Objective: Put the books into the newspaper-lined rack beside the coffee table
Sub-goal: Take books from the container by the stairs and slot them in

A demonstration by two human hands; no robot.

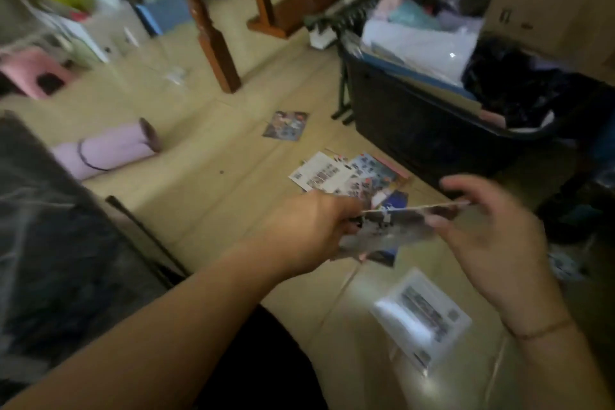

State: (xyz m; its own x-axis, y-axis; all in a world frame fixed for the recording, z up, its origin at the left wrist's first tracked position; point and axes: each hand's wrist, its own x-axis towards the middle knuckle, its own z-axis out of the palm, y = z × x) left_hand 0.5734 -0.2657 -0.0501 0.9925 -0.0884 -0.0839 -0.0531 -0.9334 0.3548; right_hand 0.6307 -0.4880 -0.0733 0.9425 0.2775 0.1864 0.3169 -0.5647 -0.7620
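Near centre, above the floor: both hands hold one thin book [392, 226] between them, edge-on and blurred.
Left hand: the left hand [309, 230] is clamped on the book's left end, fingers curled under it.
Right hand: the right hand [489, 226] steadies the right end, thumb under and fingers on the top edge; grip looks light.
Books left: a loose pile of booklets [352, 173] lies on the floor just beyond the hands; one more [286, 125] lies farther off, and a pale one [422, 316] lies near right.
Rack: I cannot tell which object is the newspaper-lined rack; a dark bin [432, 130] full of papers and cloth stands far right.
Progress: early, by my judgement; one book is in hand, none is seen going into a rack, and several wait on the floor.
Surface: pale tiled floor [206, 210], glossy, with a glare patch near right.
Room: cluttered; wooden furniture legs [213, 43] stand far centre, a rolled lilac mat [106, 151] lies left, and a dark slab [50, 243] fills the near left.
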